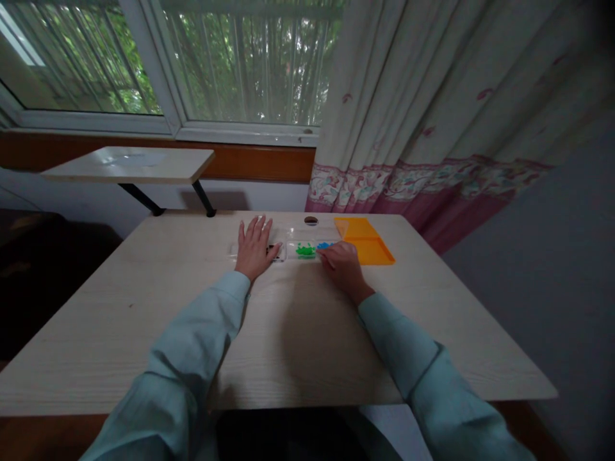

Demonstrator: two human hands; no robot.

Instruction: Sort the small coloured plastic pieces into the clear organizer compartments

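Note:
A clear compartment box (pixel 293 235) lies at the far middle of a pale wooden table (pixel 144 320). One compartment holds green beads (pixel 305 250), another blue beads (pixel 325 245); dark bits show beside my left thumb. My left hand (pixel 254 247) lies flat on the box's left end, fingers stretched out. My right hand (pixel 342 265) rests at the box's right end with fingers curled in a pinch by the blue beads; what they hold is hidden.
An orange tray (pixel 364 241) lies just right of the box. A round cable hole (pixel 311 221) sits behind it. A small white side table (pixel 129 163) stands under the window; a curtain (pixel 456 115) hangs at the right.

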